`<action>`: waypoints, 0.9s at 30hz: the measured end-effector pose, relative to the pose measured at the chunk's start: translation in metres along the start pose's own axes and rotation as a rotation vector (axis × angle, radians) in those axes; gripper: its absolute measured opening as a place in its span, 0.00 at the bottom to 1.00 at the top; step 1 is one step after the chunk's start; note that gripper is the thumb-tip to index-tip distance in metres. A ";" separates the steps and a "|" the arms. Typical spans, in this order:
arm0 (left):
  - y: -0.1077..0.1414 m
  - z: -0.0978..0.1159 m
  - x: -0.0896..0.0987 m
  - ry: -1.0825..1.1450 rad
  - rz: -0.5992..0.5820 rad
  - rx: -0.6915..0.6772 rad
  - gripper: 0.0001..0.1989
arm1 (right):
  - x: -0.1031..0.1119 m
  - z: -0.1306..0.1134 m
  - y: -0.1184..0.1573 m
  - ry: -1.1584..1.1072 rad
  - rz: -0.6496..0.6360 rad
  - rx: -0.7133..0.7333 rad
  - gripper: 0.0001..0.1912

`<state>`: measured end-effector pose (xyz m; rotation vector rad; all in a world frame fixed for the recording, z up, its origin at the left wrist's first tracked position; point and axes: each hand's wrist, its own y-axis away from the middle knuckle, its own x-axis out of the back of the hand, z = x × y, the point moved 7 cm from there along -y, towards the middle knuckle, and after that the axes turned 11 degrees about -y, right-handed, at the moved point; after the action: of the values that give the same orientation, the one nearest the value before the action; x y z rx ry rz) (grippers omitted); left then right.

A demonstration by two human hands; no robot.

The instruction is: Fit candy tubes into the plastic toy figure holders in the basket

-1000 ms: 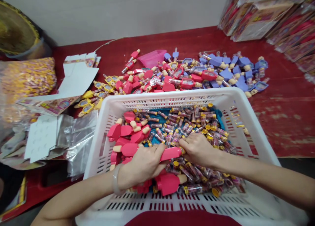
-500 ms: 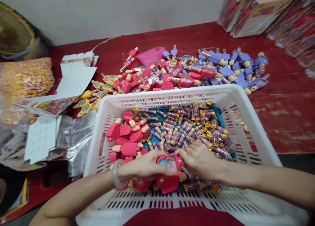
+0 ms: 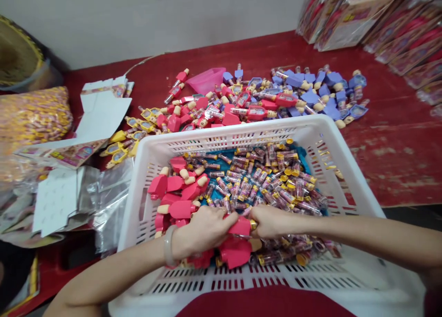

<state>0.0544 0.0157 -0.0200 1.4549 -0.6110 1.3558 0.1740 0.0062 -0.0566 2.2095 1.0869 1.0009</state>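
Note:
My left hand (image 3: 209, 227), with a pale bangle at its wrist, is wrapped round a red toy piece (image 3: 241, 226) above the white basket (image 3: 348, 169). My right hand (image 3: 267, 221) is closed at the right end of that piece, its fingers round a small yellow-capped tube (image 3: 253, 224), partly hidden. Below my hands lies another red piece (image 3: 235, 253). Many clear tubes with yellow caps (image 3: 247, 190) fill the basket's middle and right, over blue cloth. Red pieces with beige ends (image 3: 181, 209) are heaped at its left.
Behind the basket, red toys (image 3: 255, 112), purple toys (image 3: 331, 109), yellow toys (image 3: 119, 155) and a pink scoop (image 3: 207, 80) lie on the red table (image 3: 397, 169). Cardboard (image 3: 103, 107) and plastic bags (image 3: 115, 206) lie left; wrapped packages (image 3: 355, 22) stand back right.
The red piece in my left hand has turned over; its picture window no longer shows. My right hand has moved slightly left and down, to the piece's end. The view has shifted slightly.

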 end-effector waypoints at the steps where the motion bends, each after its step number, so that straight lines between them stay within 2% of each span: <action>1: -0.001 -0.003 -0.001 0.043 0.010 0.028 0.12 | 0.000 0.002 -0.002 -0.006 -0.009 -0.024 0.11; 4: -0.001 -0.015 0.004 0.355 0.031 0.142 0.13 | 0.010 -0.002 -0.003 0.131 0.091 0.014 0.12; 7: -0.004 -0.022 0.004 0.804 -0.011 0.237 0.15 | 0.018 -0.011 0.002 0.322 0.236 0.120 0.12; 11: -0.008 -0.019 -0.013 1.370 -0.263 0.302 0.18 | 0.023 -0.027 0.015 0.617 0.486 0.365 0.08; 14: -0.006 -0.015 -0.020 1.570 -0.434 0.316 0.17 | 0.027 -0.034 0.024 0.746 0.645 0.471 0.05; 16: -0.005 -0.013 -0.018 1.612 -0.472 0.291 0.17 | 0.028 -0.035 0.026 0.746 0.650 0.482 0.05; 18: -0.003 -0.011 -0.013 1.576 -0.455 0.270 0.18 | 0.028 -0.034 0.024 0.682 0.578 0.450 0.05; 20: -0.004 -0.014 -0.004 1.421 -0.316 0.261 0.19 | 0.027 -0.031 0.021 0.583 0.463 0.358 0.04; 23: -0.003 -0.018 0.016 0.941 -0.029 0.227 0.18 | 0.027 -0.026 0.018 0.446 0.322 0.179 0.06; 25: -0.002 -0.013 0.021 0.601 0.040 0.166 0.17 | 0.027 -0.022 0.018 0.363 0.253 0.096 0.06; 27: -0.002 -0.005 0.017 0.319 0.044 0.075 0.15 | 0.024 -0.018 0.015 0.234 0.153 0.052 0.06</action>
<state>0.0577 0.0257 -0.0060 1.2524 -0.3901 1.6192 0.1776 0.0187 -0.0256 2.2877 1.0645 1.3398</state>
